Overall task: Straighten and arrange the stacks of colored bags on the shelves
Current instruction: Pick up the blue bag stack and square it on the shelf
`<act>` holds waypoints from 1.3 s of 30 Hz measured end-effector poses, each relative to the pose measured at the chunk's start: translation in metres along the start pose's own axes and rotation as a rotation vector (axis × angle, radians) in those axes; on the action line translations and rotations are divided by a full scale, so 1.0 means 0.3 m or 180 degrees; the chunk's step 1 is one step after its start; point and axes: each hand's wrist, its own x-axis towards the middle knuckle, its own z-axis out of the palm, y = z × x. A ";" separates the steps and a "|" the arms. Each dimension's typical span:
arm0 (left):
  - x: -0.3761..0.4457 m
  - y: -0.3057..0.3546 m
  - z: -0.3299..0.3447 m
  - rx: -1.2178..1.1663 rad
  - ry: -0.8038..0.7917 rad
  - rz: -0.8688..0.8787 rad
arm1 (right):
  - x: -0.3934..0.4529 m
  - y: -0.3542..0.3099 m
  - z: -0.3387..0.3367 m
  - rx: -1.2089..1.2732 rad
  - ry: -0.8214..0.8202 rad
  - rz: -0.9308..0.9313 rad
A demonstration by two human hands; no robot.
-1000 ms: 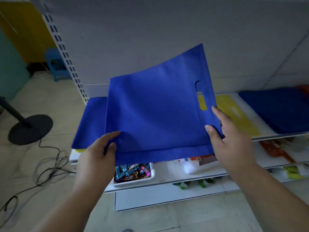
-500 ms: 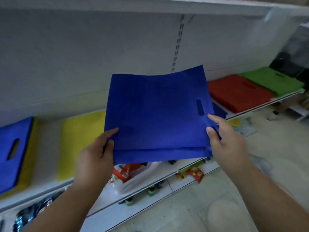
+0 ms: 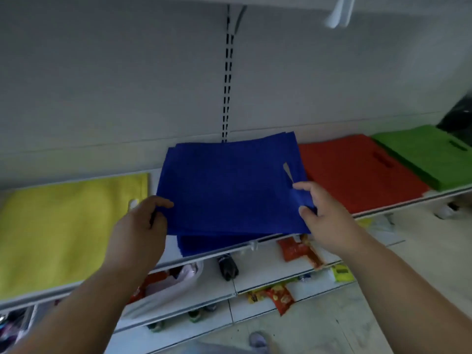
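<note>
- The left hand [image 3: 139,227] pinches the left edge of the blue bags [image 3: 229,185], thumb on top and fingers curled under
- The right hand [image 3: 325,218] grips the right edge just below the handle slot, thumb and forefinger closed on the fabric
- Half a second ago the blue bags were held up in front of the back wall; now they lie low over the shelf [image 3: 38,297], in the gap between the yellow bags [image 3: 63,231] and the red bags [image 3: 357,172]
- More blue fabric shows under their near edge, sticking out past the front lip of the shelf
- The red bags lie just right of the blue ones, with the green bags [image 3: 424,154] beyond them at the far right
- The view has shifted right: the blue stack seen at the far left earlier is out of frame
- Below, lower shelves hold snack packets [image 3: 296,250] and a dark bottle [image 3: 228,268]
</note>
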 end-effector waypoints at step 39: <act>-0.403 -0.673 -0.628 0.2175 0.0995 -0.0503 | -0.190 -1.000 0.632 -0.0899 -0.0642 -0.2263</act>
